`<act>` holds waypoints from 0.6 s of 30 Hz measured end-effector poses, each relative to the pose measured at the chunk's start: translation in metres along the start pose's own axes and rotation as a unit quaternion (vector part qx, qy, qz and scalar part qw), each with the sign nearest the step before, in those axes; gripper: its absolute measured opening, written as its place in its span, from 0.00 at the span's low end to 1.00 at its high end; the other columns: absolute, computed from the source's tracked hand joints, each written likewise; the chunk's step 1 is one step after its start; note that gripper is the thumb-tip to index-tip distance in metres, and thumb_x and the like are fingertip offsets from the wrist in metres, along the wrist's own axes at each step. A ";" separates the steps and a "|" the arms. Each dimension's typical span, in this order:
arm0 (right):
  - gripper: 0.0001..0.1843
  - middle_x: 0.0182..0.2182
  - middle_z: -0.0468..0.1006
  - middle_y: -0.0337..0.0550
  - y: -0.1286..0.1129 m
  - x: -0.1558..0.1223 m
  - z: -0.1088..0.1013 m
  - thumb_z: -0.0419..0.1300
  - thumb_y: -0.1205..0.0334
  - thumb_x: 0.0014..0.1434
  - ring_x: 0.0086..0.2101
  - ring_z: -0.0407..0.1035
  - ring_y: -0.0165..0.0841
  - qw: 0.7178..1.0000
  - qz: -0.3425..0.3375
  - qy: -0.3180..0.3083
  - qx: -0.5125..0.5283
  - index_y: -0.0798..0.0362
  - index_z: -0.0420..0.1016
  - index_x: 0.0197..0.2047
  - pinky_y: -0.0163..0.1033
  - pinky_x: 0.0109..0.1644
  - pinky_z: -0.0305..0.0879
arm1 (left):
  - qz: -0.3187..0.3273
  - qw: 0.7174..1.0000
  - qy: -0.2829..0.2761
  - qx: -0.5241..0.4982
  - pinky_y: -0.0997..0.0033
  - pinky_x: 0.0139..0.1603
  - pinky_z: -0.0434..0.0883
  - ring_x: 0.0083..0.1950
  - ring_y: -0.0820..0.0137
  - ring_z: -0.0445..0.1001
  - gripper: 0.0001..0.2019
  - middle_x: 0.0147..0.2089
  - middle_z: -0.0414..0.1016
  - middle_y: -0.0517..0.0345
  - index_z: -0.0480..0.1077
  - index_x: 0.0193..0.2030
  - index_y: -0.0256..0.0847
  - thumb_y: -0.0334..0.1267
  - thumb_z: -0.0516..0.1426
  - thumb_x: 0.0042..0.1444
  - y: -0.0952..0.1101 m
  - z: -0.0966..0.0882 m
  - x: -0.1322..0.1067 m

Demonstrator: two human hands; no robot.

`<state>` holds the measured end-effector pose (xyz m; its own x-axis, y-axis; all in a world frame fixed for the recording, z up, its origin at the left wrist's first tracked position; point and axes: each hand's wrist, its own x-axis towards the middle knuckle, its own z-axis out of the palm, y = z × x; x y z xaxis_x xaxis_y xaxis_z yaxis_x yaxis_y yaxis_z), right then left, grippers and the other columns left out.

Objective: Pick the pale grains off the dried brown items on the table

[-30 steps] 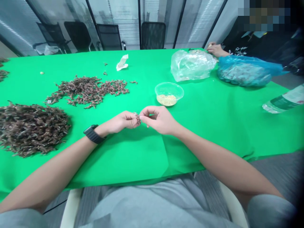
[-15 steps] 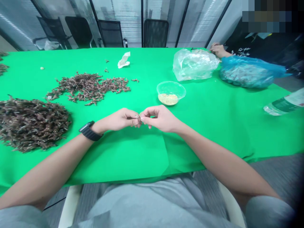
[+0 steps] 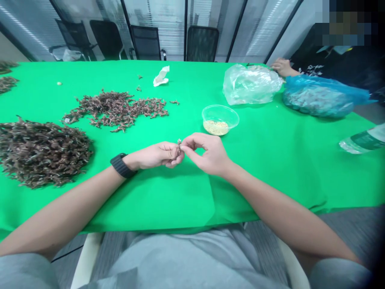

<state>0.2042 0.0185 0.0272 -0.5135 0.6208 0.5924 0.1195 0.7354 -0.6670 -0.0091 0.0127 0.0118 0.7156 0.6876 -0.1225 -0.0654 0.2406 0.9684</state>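
Note:
My left hand (image 3: 158,155) and my right hand (image 3: 206,153) meet above the green cloth, their fingertips pinching a small dried brown piece (image 3: 179,147). Its exact kind is too small to tell. A black strap watch (image 3: 122,165) circles my left wrist. To the left of that hand lies a large heap of similar dried brown pieces (image 3: 42,154), and a looser spread of them (image 3: 114,109) sits farther back. A clear plastic bowl (image 3: 220,119) holding pale seeds stands beyond my right hand.
The green-covered table (image 3: 156,204) carries a clear plastic bag (image 3: 252,84), a full blue bag (image 3: 319,97), a paper scrap (image 3: 161,76) and a water bottle (image 3: 362,141) at the right edge. A co-worker's hand (image 3: 282,67) rests at the far side. Black chairs (image 3: 202,43) stand beyond.
The view has shifted slightly, moving the table contents rightward. The brown piece now stands more upright between my fingertips, and my right hand has turned a little around it.

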 end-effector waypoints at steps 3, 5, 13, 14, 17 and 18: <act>0.09 0.31 0.79 0.42 -0.001 0.000 0.002 0.60 0.59 0.65 0.32 0.71 0.30 0.996 0.066 -0.006 0.053 0.54 0.77 0.36 0.37 0.38 0.70 | 0.004 1.000 0.002 0.006 0.77 0.25 0.57 0.25 0.78 0.57 0.21 0.27 0.65 0.60 0.65 0.25 0.36 0.49 0.65 0.58 -0.001 0.001 0.001; 0.10 0.31 0.79 0.42 -0.002 0.001 0.003 0.60 0.57 0.65 0.32 0.72 0.31 0.990 0.114 -0.005 0.088 0.53 0.77 0.36 0.37 0.38 0.71 | 0.007 1.000 0.011 0.010 0.76 0.26 0.58 0.25 0.77 0.57 0.20 0.27 0.64 0.61 0.66 0.27 0.36 0.49 0.65 0.59 -0.002 0.000 0.002; 0.11 0.31 0.77 0.40 -0.001 0.002 0.003 0.63 0.55 0.62 0.31 0.71 0.30 0.974 0.165 -0.002 0.153 0.54 0.77 0.36 0.34 0.34 0.68 | 0.020 1.000 -0.002 0.001 0.74 0.26 0.59 0.26 0.75 0.58 0.19 0.28 0.63 0.60 0.68 0.29 0.37 0.50 0.63 0.60 -0.005 -0.002 0.002; 0.11 0.31 0.77 0.40 -0.001 0.002 0.003 0.64 0.55 0.62 0.31 0.70 0.29 0.973 0.167 -0.001 0.160 0.54 0.77 0.36 0.34 0.34 0.68 | 0.021 1.000 -0.004 -0.002 0.74 0.27 0.59 0.26 0.75 0.58 0.19 0.28 0.62 0.60 0.68 0.29 0.37 0.51 0.63 0.60 -0.005 -0.002 0.002; 0.11 0.31 0.77 0.40 -0.001 0.002 0.003 0.64 0.54 0.62 0.31 0.69 0.29 0.969 0.173 -0.001 0.176 0.54 0.77 0.36 0.33 0.33 0.68 | 0.025 0.999 -0.016 -0.016 0.73 0.27 0.59 0.26 0.74 0.57 0.21 0.27 0.61 0.60 0.68 0.29 0.38 0.54 0.61 0.61 -0.004 -0.002 0.001; 0.11 0.30 0.77 0.40 -0.001 0.002 0.003 0.64 0.54 0.61 0.30 0.69 0.29 0.968 0.176 0.000 0.179 0.55 0.77 0.35 0.33 0.33 0.68 | 0.025 0.999 -0.023 -0.017 0.72 0.27 0.59 0.26 0.73 0.57 0.21 0.27 0.61 0.60 0.68 0.29 0.38 0.55 0.60 0.62 -0.004 -0.003 0.001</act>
<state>0.2004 0.0182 0.0282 -0.4950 0.8155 0.2998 -0.0158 0.3365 -0.9415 -0.0099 0.0141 0.0069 0.7420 0.6674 -0.0635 -0.1251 0.2308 0.9649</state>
